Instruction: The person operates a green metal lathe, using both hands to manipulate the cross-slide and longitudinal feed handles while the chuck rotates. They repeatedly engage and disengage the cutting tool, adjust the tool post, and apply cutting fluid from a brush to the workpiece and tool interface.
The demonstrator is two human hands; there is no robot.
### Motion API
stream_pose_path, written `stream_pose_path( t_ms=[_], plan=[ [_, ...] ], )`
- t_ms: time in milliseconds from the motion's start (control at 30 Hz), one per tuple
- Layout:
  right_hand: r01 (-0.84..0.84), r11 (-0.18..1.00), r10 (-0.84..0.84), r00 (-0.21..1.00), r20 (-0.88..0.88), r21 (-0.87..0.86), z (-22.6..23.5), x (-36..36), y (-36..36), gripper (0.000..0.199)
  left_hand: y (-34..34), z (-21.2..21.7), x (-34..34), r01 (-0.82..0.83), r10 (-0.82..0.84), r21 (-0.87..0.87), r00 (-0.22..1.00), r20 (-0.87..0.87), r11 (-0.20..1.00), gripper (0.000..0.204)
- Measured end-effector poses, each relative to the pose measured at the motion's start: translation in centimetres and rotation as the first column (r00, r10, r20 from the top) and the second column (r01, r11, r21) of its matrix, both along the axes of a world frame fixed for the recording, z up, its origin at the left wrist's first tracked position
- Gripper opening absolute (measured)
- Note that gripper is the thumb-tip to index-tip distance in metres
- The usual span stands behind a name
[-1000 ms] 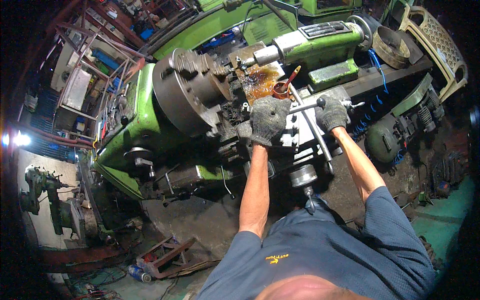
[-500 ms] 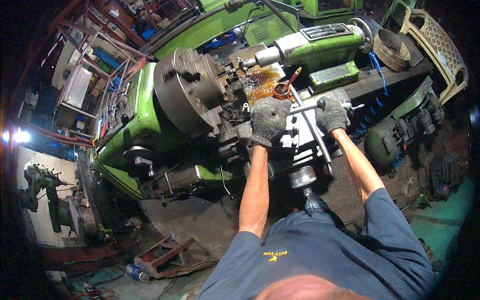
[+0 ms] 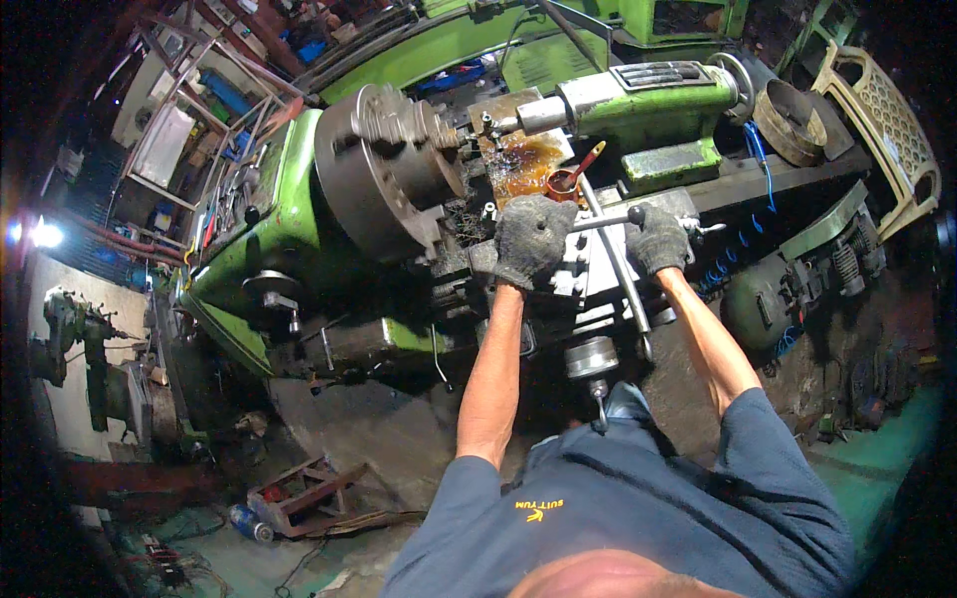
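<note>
My left hand (image 3: 533, 241), in a dark grey knit glove, is closed over the tool post of a green lathe; the glove hides most of it. A steel lever (image 3: 596, 221) runs from beside that glove toward my right hand (image 3: 659, 240), ending in a black ball knob. My right hand, gloved alike, has its fingers curled down beside the knob, over a part I cannot make out. Left of my hands is the large lathe chuck (image 3: 374, 174), its jaws blurred. Just beyond the left glove stands a red cup (image 3: 561, 187) with a red-handled brush (image 3: 592, 155) in it.
A long bar (image 3: 620, 269) slants toward me between my forearms. A round steel handwheel hub (image 3: 592, 357) sits close to my body. The green tailstock (image 3: 648, 100) is at the far right, with a round metal pan (image 3: 790, 120) and a beige plastic chair (image 3: 887, 125) beyond.
The chuck's jaws stand at a different angle, so it has turned. Both hands keep their places on the machine; the whole view has shifted slightly.
</note>
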State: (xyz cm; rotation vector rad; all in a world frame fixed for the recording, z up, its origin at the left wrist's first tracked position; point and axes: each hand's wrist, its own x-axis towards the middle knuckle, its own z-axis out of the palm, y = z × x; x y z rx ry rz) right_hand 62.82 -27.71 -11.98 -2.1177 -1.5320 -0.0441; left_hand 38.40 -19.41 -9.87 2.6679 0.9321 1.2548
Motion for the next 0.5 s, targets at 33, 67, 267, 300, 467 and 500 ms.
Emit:
stream_pose_path(
  t_ms=[33, 67, 267, 300, 467, 500],
  plan=[
    [0.016, 1.000, -0.016, 1.000, -0.018, 0.006, -0.2, 0.3, -0.2, 0.021, -0.5, 1.1, 0.6, 0.014, -0.013, -0.040, 1.000, 0.025, 0.999, 0.013],
    [0.025, 1.000, -0.026, 0.999, -0.028, -0.003, -0.1, 0.6, -0.5, 0.021, -1.4, 3.5, 1.5, 0.032, -0.028, -0.080, 0.998, 0.048, 0.996, 0.014],
    [-0.055, 0.998, 0.057, 0.994, -0.094, 0.025, 0.4, 1.2, -0.8, 0.020, -1.6, 5.0, 0.7, 0.050, -0.058, -0.152, 0.997, -0.046, 0.987, 0.017],
    [-0.085, 0.996, 0.085, 0.987, -0.136, 0.006, 0.4, 1.4, -1.1, 0.022, -1.8, 5.1, 0.5, 0.046, -0.057, -0.124, 0.995, -0.087, 0.991, 0.017],
    [-0.283, 0.954, 0.273, 0.666, -0.694, 0.102, -0.6, 6.8, -2.1, 0.022, -2.4, 7.1, 1.7, 0.049, -0.032, -0.181, 0.995, 0.093, 0.982, 0.016],
    [-0.262, 0.956, 0.279, 0.673, -0.686, 0.131, 0.4, 8.1, -2.0, 0.019, -2.7, 7.8, 2.0, 0.018, -0.005, -0.209, 0.998, 0.060, 0.978, 0.013]
  ],
)
